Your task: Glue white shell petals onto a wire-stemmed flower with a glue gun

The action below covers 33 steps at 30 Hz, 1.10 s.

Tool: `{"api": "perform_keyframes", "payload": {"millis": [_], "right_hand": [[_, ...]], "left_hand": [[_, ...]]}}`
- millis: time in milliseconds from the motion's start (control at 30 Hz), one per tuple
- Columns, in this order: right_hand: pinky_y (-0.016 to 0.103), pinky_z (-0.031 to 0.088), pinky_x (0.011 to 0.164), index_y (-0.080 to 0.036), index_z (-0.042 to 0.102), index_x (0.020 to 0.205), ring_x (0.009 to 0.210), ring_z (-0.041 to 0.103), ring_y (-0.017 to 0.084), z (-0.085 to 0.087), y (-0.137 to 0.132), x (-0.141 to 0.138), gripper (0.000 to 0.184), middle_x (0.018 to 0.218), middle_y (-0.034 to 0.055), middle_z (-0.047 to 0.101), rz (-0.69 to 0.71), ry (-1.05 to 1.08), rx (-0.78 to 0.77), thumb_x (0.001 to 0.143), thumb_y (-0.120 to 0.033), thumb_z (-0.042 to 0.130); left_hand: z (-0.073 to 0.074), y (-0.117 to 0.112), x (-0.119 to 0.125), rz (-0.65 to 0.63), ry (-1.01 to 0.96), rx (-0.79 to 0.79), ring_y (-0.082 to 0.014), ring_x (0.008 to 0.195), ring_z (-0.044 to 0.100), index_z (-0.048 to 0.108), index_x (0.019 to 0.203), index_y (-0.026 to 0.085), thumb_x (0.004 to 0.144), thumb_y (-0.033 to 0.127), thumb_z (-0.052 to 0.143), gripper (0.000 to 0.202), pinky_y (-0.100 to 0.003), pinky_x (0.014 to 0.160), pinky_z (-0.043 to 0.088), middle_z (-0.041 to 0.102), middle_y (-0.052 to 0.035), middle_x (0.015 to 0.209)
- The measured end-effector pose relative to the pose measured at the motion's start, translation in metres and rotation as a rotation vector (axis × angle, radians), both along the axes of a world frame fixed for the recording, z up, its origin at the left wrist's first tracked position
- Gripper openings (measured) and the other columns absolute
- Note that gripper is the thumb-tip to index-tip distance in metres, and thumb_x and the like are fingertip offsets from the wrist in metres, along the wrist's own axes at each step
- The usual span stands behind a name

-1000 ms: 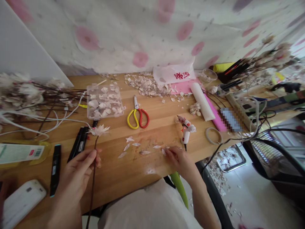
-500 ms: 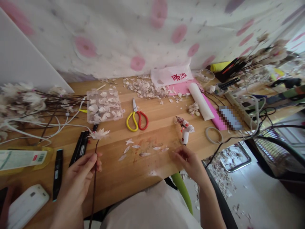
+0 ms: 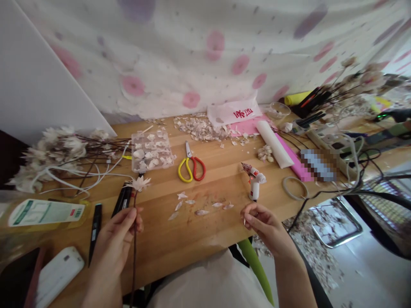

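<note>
Upright in my left hand (image 3: 120, 231), pinched between thumb and fingers, is a thin brown stem topped by a pale artificial flower (image 3: 140, 184) with pointed petals. My right hand (image 3: 261, 222) is closed near the table's front edge, fingertips pressed together; a tiny whitish bit shows there, too small to name. Just beyond it a white hot glue gun (image 3: 254, 188) stands with its nozzle pointing up and left. Between my hands lie several loose pale petals (image 3: 201, 212). Farther back are scissors (image 3: 189, 164) with one yellow and one red handle.
A clear compartment box (image 3: 152, 167) holds petals. Finished flowers (image 3: 64, 147) and white cables lie left, near black markers (image 3: 95, 231), a bottle (image 3: 48, 214) and a white device (image 3: 59, 273). A petal heap (image 3: 205, 130), white roll (image 3: 274, 145), tape ring (image 3: 294, 188) and power strip (image 3: 334, 149) lie beyond.
The view has shifted left, so things appear farther right. My right hand's fingers have drawn together in a pinch. My left hand keeps hold of the flower stem.
</note>
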State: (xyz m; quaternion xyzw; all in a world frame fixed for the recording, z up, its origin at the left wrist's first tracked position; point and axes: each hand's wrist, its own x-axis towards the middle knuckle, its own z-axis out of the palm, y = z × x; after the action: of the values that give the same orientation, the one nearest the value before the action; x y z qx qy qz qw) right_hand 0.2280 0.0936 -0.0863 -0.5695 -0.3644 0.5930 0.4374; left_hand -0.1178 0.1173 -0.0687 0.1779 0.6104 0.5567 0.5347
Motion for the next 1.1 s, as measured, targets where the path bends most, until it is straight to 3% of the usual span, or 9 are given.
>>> {"api": "perform_keyframes", "payload": {"millis": [167,300,400,567,700,833,900,1000,1100], "right_hand": [[0.017,0.040,0.045,-0.017,0.062,0.069,0.049,0.050,0.007,0.000,-0.002,-0.008,0.040,0.060,-0.0008,0.060,0.086,0.084,-0.048,0.067,-0.048,0.088],[0.016,0.040,0.041,-0.018,0.059,0.065,0.048,0.048,0.006,0.005,0.009,-0.021,0.044,0.059,-0.0026,0.058,0.146,0.128,0.000,0.063,-0.049,0.089],[0.016,0.042,0.043,-0.017,0.062,0.065,0.048,0.050,0.006,0.019,0.024,-0.031,0.041,0.059,-0.0023,0.061,0.208,0.143,0.043,0.061,-0.044,0.092],[0.016,0.044,0.045,-0.017,0.067,0.068,0.048,0.054,0.006,0.060,0.050,-0.049,0.035,0.059,-0.0029,0.064,0.241,0.132,0.144,0.056,-0.034,0.095],[0.016,0.050,0.050,-0.019,0.070,0.075,0.055,0.062,0.009,0.098,0.069,-0.066,0.024,0.067,-0.0006,0.071,0.182,0.068,0.446,0.066,-0.027,0.090],[0.016,0.057,0.053,-0.022,0.071,0.080,0.059,0.067,0.011,0.127,0.082,-0.078,0.012,0.072,-0.0005,0.073,-0.009,-0.019,0.842,0.076,-0.021,0.083],[0.016,0.058,0.051,-0.023,0.072,0.083,0.056,0.067,0.010,0.132,0.086,-0.081,0.011,0.073,-0.0013,0.073,-0.095,-0.040,0.953,0.079,-0.018,0.080],[0.015,0.061,0.057,-0.027,0.073,0.087,0.062,0.071,0.012,0.130,0.092,-0.084,0.015,0.077,-0.0020,0.075,-0.202,-0.144,1.080,0.081,-0.013,0.077],[0.017,0.063,0.060,-0.029,0.073,0.092,0.069,0.075,0.014,0.126,0.097,-0.086,0.016,0.080,-0.0023,0.076,-0.206,-0.243,1.147,0.084,-0.015,0.074]], "left_hand": [[0.004,0.011,0.008,-0.042,-0.041,0.057,-0.0072,0.047,0.056,0.079,0.064,0.017,0.041,0.039,0.097,0.038,-0.015,0.045,0.046,0.070,0.0009,0.056],[0.022,0.029,0.018,-0.121,-0.076,0.118,-0.0072,0.045,0.054,0.079,0.064,0.016,0.041,0.041,0.097,0.039,-0.015,0.044,0.044,0.065,0.0018,0.049],[0.038,0.038,0.028,-0.188,-0.095,0.164,-0.0067,0.046,0.054,0.078,0.067,0.017,0.045,0.040,0.096,0.036,-0.016,0.046,0.045,0.066,0.0019,0.051],[0.059,0.044,0.047,-0.302,-0.165,0.180,-0.0055,0.046,0.052,0.077,0.069,0.016,0.050,0.039,0.096,0.034,-0.014,0.043,0.042,0.063,0.0036,0.052],[0.078,0.052,0.062,-0.392,-0.243,0.168,-0.0036,0.039,0.047,0.075,0.071,0.015,0.053,0.040,0.095,0.037,-0.011,0.034,0.035,0.060,0.0050,0.051],[0.099,0.061,0.071,-0.424,-0.285,0.205,-0.0028,0.037,0.047,0.072,0.069,0.017,0.046,0.048,0.096,0.046,-0.010,0.031,0.033,0.058,0.0058,0.051],[0.106,0.064,0.073,-0.396,-0.337,0.157,-0.0023,0.038,0.048,0.072,0.069,0.018,0.039,0.045,0.099,0.048,-0.010,0.033,0.035,0.058,0.0068,0.052],[0.109,0.065,0.072,-0.407,-0.375,0.166,-0.0020,0.040,0.048,0.074,0.071,0.019,0.041,0.046,0.098,0.048,-0.009,0.034,0.037,0.058,0.0065,0.055],[0.108,0.063,0.069,-0.406,-0.370,0.192,-0.0018,0.039,0.046,0.074,0.072,0.018,0.042,0.048,0.097,0.049,-0.010,0.033,0.035,0.058,0.0060,0.055]]}}
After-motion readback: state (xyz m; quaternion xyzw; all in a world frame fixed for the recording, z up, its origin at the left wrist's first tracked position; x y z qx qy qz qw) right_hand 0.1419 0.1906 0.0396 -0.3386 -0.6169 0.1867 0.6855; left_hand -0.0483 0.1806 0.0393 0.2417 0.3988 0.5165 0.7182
